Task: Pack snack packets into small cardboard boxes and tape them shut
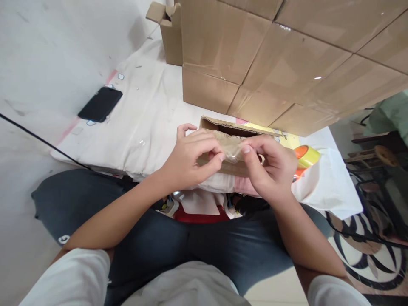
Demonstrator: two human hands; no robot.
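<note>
A small cardboard box point(237, 170) sits at the near edge of the covered table, its top slot open and its back rim raised. A strip of clear tape point(231, 152), crinkled and shiny, lies against the box's front upper edge. My left hand point(194, 160) pinches the strip's left side between thumb and fingers. On the other side my right hand point(270, 163) grips the strip with thumb and index finger. Its fingers hide the box's right end. Just right of that hand lies a yellow and orange tape roll point(309, 157).
Behind the box rises a stack of taped cardboard cartons point(264, 63). Another carton point(172, 42) with raised flaps stands at its left. A black phone point(100, 104) lies on the white table cover point(149, 110) by the wall. A dark cable point(41, 140) crosses at left.
</note>
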